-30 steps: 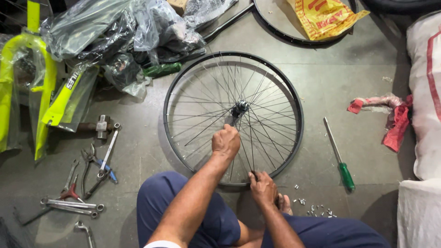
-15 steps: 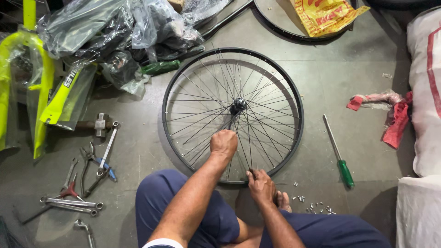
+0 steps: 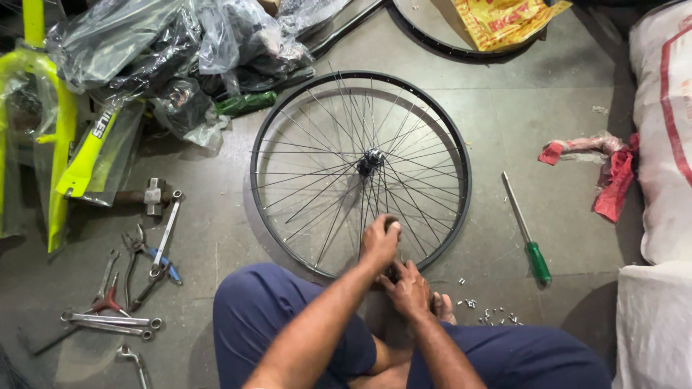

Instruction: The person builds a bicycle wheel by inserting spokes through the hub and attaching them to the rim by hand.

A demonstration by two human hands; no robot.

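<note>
Right hand [image 3: 409, 289], fingers curled at the near rim of the spoked bicycle wheel [image 3: 288, 122]; left hand [image 3: 380, 241] just beyond it, fingers pinching a thin steel spoke. The black hoop lies flat on the concrete floor [image 3: 548, 94]. Right of the fingers: small metal nipples [image 3: 490, 314], green-handled screwdriver [image 3: 528, 230]. Far left: steel spanners [image 3: 112, 320].

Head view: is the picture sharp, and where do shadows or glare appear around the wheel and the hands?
Head view: mostly sharp, spokes of the wheel crisp; the left hand and right hand slightly soft; a soft shadow lies on the floor left of the rim; mild glare on the plastic bags; corners look darker.
</note>
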